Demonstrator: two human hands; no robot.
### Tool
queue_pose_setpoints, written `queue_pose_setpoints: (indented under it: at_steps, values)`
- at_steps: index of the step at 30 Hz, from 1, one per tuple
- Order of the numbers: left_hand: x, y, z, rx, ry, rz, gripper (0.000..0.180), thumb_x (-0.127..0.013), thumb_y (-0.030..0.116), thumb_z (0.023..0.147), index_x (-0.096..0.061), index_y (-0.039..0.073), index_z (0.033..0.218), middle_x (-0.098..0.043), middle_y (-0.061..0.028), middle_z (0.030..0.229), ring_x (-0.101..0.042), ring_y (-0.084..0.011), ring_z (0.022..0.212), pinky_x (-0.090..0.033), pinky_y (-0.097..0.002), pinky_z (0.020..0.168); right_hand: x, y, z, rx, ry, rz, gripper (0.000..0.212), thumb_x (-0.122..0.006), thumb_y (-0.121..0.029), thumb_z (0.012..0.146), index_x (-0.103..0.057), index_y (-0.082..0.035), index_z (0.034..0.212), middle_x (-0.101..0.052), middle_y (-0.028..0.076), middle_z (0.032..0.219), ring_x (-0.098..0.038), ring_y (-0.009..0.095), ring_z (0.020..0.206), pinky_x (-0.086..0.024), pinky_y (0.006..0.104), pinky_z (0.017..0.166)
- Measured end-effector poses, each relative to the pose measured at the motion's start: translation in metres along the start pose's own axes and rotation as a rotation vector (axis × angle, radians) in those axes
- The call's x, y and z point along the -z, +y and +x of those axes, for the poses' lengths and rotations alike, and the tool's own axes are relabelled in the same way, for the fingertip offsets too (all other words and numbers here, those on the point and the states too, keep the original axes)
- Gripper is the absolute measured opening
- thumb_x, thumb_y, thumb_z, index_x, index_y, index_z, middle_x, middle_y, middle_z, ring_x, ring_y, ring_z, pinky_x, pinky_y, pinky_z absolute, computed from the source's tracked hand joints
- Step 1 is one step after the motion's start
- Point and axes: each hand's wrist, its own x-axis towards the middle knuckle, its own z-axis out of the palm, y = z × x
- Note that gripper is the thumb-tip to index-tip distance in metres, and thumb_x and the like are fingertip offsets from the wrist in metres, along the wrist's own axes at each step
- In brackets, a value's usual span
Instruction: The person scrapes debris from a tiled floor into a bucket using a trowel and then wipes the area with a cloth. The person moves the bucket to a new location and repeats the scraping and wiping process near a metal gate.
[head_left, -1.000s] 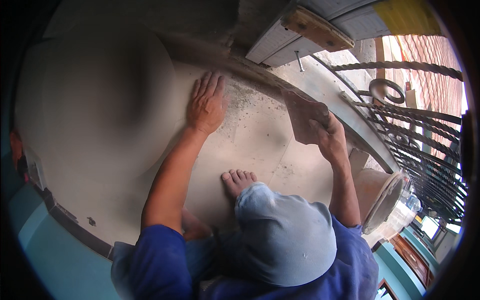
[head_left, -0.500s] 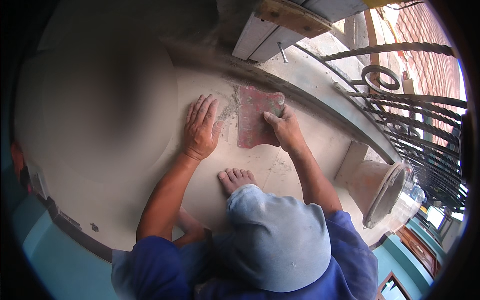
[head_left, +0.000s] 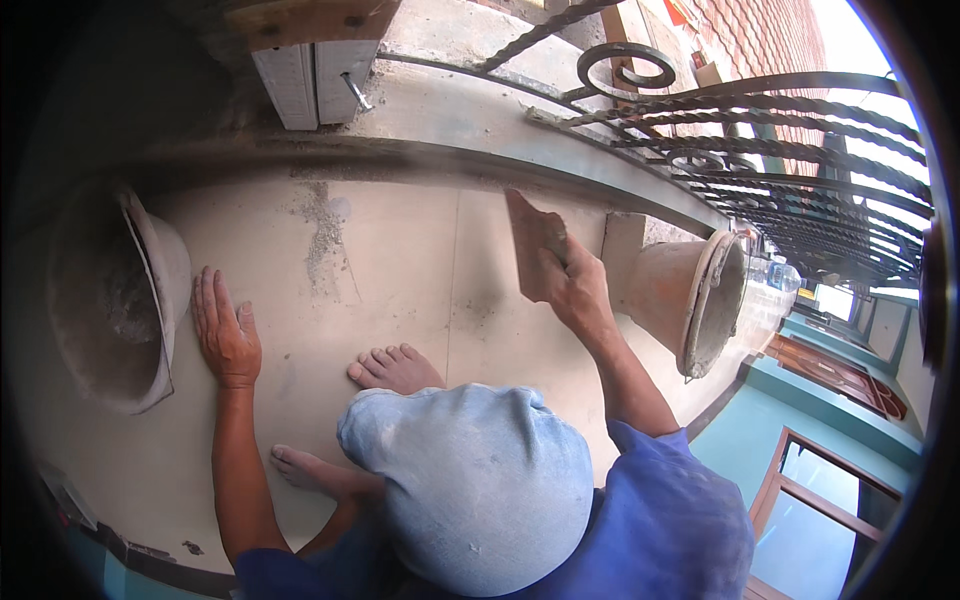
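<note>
My right hand (head_left: 580, 288) grips a thin, flat reddish plate (head_left: 531, 246) with a wavy edge. The plate is tilted up on edge above the pale floor tiles (head_left: 400, 235), just left of a mortar-stained bucket (head_left: 655, 283). Fingers stretched out, my left hand (head_left: 226, 330) is flat, palm down, by the side of another dusty bucket (head_left: 168, 270). A patch of grey, crumbly grit (head_left: 325, 240) lies on the tiles between my hands. My bare right foot (head_left: 397, 368) and left foot (head_left: 318, 474) are on the floor, below the grit.
A raised ledge (head_left: 480, 125) runs along the far side, with a twisted-iron railing (head_left: 760, 125) above it. A bolt (head_left: 356, 93) sticks out from a white post (head_left: 310, 85) at the upper left. Turquoise walls (head_left: 755, 430) stand at the lower right.
The plate has gone from lying flat on the floor to being tilted up, farther right by the bucket. My left hand is now beside the left bucket. The view has shifted.
</note>
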Motion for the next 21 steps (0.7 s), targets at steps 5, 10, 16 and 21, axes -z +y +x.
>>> queue_pose_setpoints:
  at_steps: [5, 10, 16, 21]
  values:
    - [-0.016, 0.015, 0.042, -0.023, 0.051, 0.005, 0.062, -0.058, 0.025, 0.1, -0.038, 0.0, 0.153, -0.038, -0.0195, 0.159, -0.034, -0.0395, 0.148, -0.027, -0.0516, 0.123, 0.025, 0.095, 0.022, -0.168, 0.257, -0.334, 0.048, -0.055, -0.009, 0.091, -0.056, -0.011, 0.14, -0.072, 0.027, 0.102, -0.069, 0.047, 0.096, -0.052, 0.0539, 0.088]
    - [-0.029, 0.059, 0.096, -0.103, 0.032, -0.012, 0.06, -0.058, 0.03, 0.101, -0.041, 0.002, 0.151, -0.04, -0.0174, 0.158, -0.035, -0.0368, 0.148, -0.027, -0.0499, 0.124, -0.05, 0.034, 0.026, -0.037, 0.067, -0.445, 0.06, -0.056, -0.011, 0.089, -0.048, -0.013, 0.148, -0.072, 0.023, 0.11, -0.07, 0.045, 0.094, -0.054, 0.054, 0.084]
    - [-0.018, 0.1, 0.051, -0.49, -0.294, -0.322, 0.062, -0.062, 0.028, 0.097, -0.045, 0.003, 0.151, -0.043, -0.017, 0.158, -0.037, -0.0355, 0.149, -0.024, -0.0477, 0.125, -0.1, -0.071, -0.019, 0.412, -0.17, -0.139, 0.057, -0.062, -0.007, 0.089, -0.052, -0.009, 0.144, -0.071, 0.021, 0.11, -0.069, 0.042, 0.093, -0.056, 0.0506, 0.08]
    - [0.008, 0.032, -0.016, -0.323, -0.184, -0.225, 0.069, -0.063, 0.034, 0.095, -0.042, 0.0, 0.152, -0.041, -0.0207, 0.158, -0.035, -0.04, 0.148, -0.022, -0.0531, 0.125, -0.032, 0.005, -0.037, 0.082, -0.205, 0.623, 0.032, -0.058, -0.012, 0.102, -0.058, -0.001, 0.132, -0.072, 0.007, 0.106, -0.068, 0.012, 0.093, -0.058, 0.0306, 0.077]
